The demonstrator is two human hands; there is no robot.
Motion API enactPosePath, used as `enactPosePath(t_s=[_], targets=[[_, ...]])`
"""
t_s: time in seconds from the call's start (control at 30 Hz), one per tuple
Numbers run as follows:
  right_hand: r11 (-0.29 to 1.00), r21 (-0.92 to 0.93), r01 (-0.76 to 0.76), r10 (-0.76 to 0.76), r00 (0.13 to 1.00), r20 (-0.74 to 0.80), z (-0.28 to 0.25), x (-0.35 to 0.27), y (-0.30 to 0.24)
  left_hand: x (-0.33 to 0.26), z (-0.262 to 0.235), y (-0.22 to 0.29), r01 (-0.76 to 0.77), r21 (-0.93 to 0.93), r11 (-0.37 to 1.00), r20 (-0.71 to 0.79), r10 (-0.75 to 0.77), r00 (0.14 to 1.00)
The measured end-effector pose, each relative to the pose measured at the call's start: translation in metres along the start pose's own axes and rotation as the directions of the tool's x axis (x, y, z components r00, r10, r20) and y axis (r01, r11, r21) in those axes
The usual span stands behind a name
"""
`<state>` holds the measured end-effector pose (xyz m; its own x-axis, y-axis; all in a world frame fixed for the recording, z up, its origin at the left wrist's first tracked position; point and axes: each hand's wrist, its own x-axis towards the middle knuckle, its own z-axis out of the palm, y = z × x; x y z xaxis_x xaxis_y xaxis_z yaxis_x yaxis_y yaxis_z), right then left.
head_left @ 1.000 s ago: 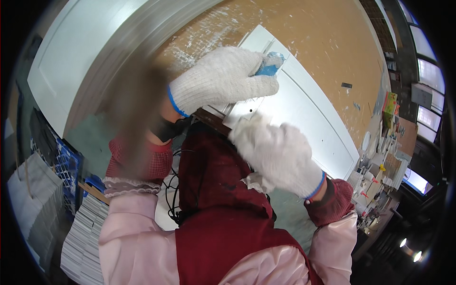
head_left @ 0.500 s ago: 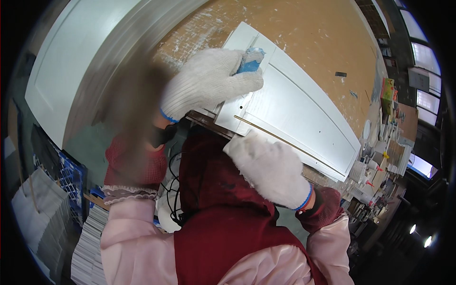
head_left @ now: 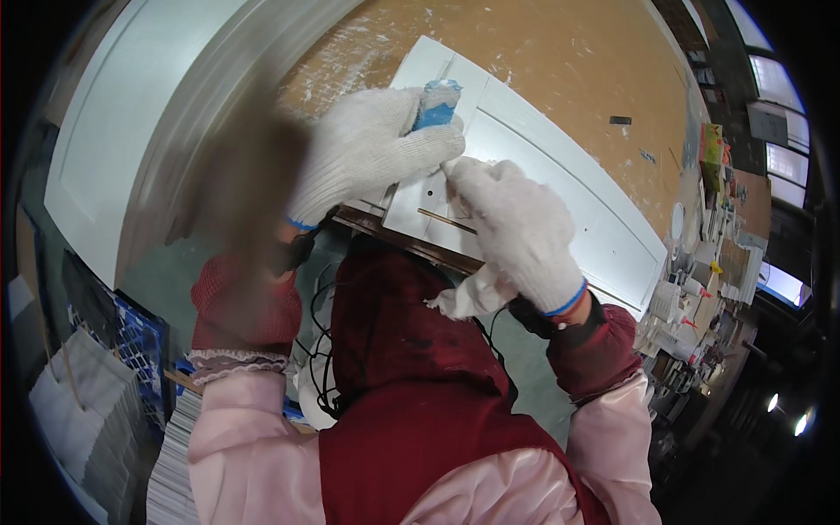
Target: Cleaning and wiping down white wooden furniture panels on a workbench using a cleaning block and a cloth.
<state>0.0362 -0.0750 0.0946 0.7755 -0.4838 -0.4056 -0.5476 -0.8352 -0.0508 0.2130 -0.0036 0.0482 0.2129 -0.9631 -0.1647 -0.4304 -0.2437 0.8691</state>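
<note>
At the far left, a stack of white sheets and a blue crate stood on the floor, both partly cut off by the dark rim of the picture; what lay inside the crate could not be made out. Above them a large white door panel leaned, and a blurred brown patch covered part of its lower edge.

The left hand, in a white knit glove, was closed around a small blue block, maybe a sanding sponge; only the top of the block showed above the fingers. The hand pressed it on the near left corner of a smaller white panel, which lay flat on the brown worktable. White dust and paint spots marked the table around the panel.

Just beside it, the right hand, also gloved, rested on the same panel with the fingers bent, and its fingertips almost touched the left hand. A piece of white cloth hung under its palm, but I could not tell if the hand gripped it.

At the right edge of the table, many small bottles and boxes stood crowded together, too small and bent by the lens to name. The far end of the panel reached near them.
</note>
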Motion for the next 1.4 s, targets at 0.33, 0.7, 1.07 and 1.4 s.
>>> enactPosePath(t_s=[0.33,0.7,1.07,1.4], targets=[[0.992,-0.116,0.05,-0.069,0.983,-0.168,-0.004,0.013,0.004,0.001,0.007,-0.008,-0.006,-0.028,1.0,-0.038,0.005,0.999],[0.941,-0.252,0.224,-0.325,0.805,-0.497,0.004,0.044,0.038,-0.004,0.007,-0.003,0.07,-0.159,0.985,-0.006,-0.072,0.997],[0.934,-0.282,0.218,-0.216,0.976,0.037,-0.018,0.032,0.031,-0.007,0.004,0.005,0.057,-0.186,0.981,0.011,-0.056,0.998],[0.918,-0.224,0.328,-0.367,0.916,-0.163,-0.005,0.029,0.04,-0.005,0.006,-0.004,0.147,-0.073,0.986,-0.007,-0.148,0.989]])
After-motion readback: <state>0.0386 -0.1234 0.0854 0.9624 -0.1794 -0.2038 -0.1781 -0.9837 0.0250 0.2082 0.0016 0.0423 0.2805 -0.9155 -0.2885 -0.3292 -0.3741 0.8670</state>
